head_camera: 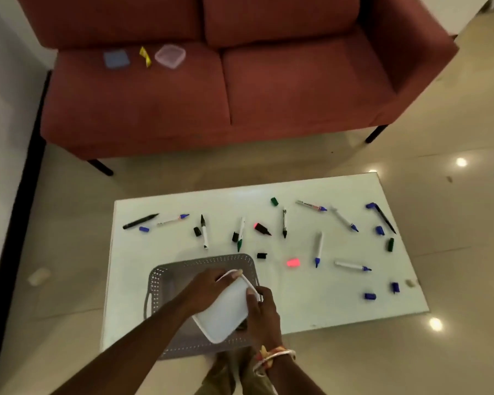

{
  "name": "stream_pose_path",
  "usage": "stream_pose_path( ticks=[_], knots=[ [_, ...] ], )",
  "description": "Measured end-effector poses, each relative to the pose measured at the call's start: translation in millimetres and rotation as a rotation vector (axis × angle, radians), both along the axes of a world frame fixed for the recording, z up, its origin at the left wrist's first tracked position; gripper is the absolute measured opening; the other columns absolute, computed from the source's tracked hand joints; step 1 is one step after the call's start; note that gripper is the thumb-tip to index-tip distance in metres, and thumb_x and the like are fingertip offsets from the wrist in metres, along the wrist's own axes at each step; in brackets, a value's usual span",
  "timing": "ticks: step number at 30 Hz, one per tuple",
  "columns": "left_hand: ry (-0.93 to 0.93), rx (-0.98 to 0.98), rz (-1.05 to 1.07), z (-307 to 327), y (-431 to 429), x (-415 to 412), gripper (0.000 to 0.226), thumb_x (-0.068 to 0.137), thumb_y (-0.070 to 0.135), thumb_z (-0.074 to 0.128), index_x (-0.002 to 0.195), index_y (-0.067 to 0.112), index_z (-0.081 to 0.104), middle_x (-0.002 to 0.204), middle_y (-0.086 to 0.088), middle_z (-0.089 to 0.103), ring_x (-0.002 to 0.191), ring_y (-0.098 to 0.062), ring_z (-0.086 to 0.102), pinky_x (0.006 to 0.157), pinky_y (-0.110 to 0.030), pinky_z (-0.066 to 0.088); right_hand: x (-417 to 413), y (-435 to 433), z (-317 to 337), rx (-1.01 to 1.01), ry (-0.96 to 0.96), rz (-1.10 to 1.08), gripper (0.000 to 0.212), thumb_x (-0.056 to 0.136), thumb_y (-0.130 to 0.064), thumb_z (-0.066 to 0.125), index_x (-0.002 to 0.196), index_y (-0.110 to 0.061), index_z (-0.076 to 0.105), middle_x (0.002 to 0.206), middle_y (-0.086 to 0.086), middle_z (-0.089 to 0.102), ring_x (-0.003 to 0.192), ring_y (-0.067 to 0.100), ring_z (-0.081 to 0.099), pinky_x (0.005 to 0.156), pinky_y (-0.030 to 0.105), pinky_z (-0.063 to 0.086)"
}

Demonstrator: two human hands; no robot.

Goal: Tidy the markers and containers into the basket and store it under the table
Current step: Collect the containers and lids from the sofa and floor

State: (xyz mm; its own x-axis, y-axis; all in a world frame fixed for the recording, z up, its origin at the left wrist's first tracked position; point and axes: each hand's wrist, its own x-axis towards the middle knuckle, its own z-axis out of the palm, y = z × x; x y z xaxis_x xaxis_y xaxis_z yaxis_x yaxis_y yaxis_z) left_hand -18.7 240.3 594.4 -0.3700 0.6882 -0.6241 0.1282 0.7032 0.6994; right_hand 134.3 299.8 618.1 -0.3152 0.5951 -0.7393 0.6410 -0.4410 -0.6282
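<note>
The scene is dimly lit from overhead; lamp reflections are seen on the glossy floor [454, 223]. The white table [311, 303] is rendered brightest. Edges are bent and blurred.

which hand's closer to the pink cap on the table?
Right. The right hand grips the white container on its cap-side edge; the pink cap lies just beyond, to the right. The left hand holds its far edge, further left.

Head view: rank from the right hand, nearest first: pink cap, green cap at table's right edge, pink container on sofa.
From the right hand, gripping the white container:
1. pink cap, middle of the table.
2. green cap, table's right edge.
3. pink container, sofa's left cushion.
</note>
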Motion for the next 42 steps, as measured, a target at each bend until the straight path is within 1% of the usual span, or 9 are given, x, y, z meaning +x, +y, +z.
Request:
stream_pose_path(
  ticks=[2,6,11,14,19,21,26,30,42],
  knots=[
    [0.077,-0.017,-0.057,-33.0,5.0,-5.1,0.050,0.078,0.077,0.046,0.094,0.038,0.072,0.100,0.010,0.075,0.091,-0.004,0.067,0.086,-0.037,0.053,-4.8,6.5,-29.3,-0.035,-0.002,-0.050,0.018,0.100,-0.032,0.051,0.114,-0.022,0.056,0.101,0.004,0.064,0.087,0.017,0.062,0.052,0.012,0.050],
    [0.203,-0.048,-0.071,-85.2,10.2,-7.9,0.047,0.081,0.067,0.054,0.102,0.028,0.072,0.103,0.005,0.075,0.094,-0.013,0.068,0.081,-0.034,0.052,-22.9,5.0,-87.7,-0.124,-0.086,-0.167,0.015,0.078,-0.026,0.067,0.091,-0.029,0.061,0.088,-0.005,0.063,0.098,0.031,0.062,0.083,0.052,0.058],
    [0.568,-0.224,0.065,-130.5,9.2,-0.1,0.058,0.081,0.061,0.066,0.124,0.022,0.062,0.121,-0.003,0.066,0.112,-0.027,0.060,0.093,-0.042,0.048,-39.2,6.1,-127.7,-0.131,-0.201,-0.238,0.023,0.085,0.003,0.063,0.088,-0.020,0.065,0.075,-0.003,0.066,0.070,0.019,0.063,0.050,0.013,0.052],
    [0.382,-0.182,0.237,-150.2,7.7,7.7,0.063,0.078,0.040,0.079,0.130,0.012,0.055,0.133,-0.013,0.054,0.123,-0.033,0.050,0.102,-0.046,0.044,-45.8,1.9,-149.3,-0.059,-0.292,-0.260,0.029,0.081,0.003,0.056,0.075,-0.023,0.065,0.060,-0.006,0.066,0.064,0.025,0.069,0.062,0.033,0.061],
    [0.306,-0.158,0.340,-158.4,12.9,6.8,0.067,0.080,0.024,0.078,0.138,0.013,0.046,0.139,-0.010,0.048,0.127,-0.026,0.046,0.105,-0.037,0.039,-57.4,12.1,-162.5,0.006,-0.338,-0.281,0.020,0.092,-0.014,0.059,0.106,-0.019,0.073,0.104,0.007,0.074,0.094,0.029,0.069,0.093,0.034,0.054],
    [0.292,-0.187,0.391,-159.1,13.8,4.5,0.069,0.082,0.022,0.076,0.142,0.013,0.043,0.142,-0.008,0.048,0.129,-0.026,0.046,0.106,-0.036,0.038,-56.7,19.6,-163.1,0.058,-0.341,-0.252,0.021,0.094,-0.014,0.059,0.110,-0.009,0.073,0.106,0.008,0.073,0.096,0.028,0.067,0.087,0.019,0.043],
    [0.214,-0.264,0.564,-155.4,10.9,11.8,0.069,0.083,0.021,0.076,0.142,0.017,0.040,0.138,-0.008,0.054,0.124,-0.028,0.053,0.103,-0.042,0.046,-59.7,21.3,-165.0,0.090,-0.364,-0.189,0.018,0.092,-0.015,0.063,0.088,-0.003,0.076,0.083,0.011,0.073,0.072,0.023,0.060,0.070,0.019,0.040],
    [0.162,-0.207,0.571,-154.7,11.3,14.1,0.070,0.085,0.018,0.074,0.144,0.016,0.038,0.140,-0.008,0.052,0.127,-0.027,0.050,0.103,-0.037,0.043,-64.2,20.8,-170.1,0.110,-0.408,-0.140,0.020,0.090,-0.019,0.064,0.096,-0.005,0.077,0.096,0.012,0.076,0.093,0.030,0.069,0.084,0.025,0.050],
    [0.118,-0.234,0.502,-152.9,9.3,9.3,0.072,0.085,0.021,0.074,0.144,0.015,0.034,0.142,-0.010,0.049,0.129,-0.028,0.048,0.103,-0.039,0.044,-66.2,25.4,-164.7,0.172,-0.455,-0.022,0.020,0.092,-0.019,0.064,0.095,-0.002,0.076,0.098,0.014,0.075,0.093,0.031,0.069,0.080,0.023,0.045]
  ],
)
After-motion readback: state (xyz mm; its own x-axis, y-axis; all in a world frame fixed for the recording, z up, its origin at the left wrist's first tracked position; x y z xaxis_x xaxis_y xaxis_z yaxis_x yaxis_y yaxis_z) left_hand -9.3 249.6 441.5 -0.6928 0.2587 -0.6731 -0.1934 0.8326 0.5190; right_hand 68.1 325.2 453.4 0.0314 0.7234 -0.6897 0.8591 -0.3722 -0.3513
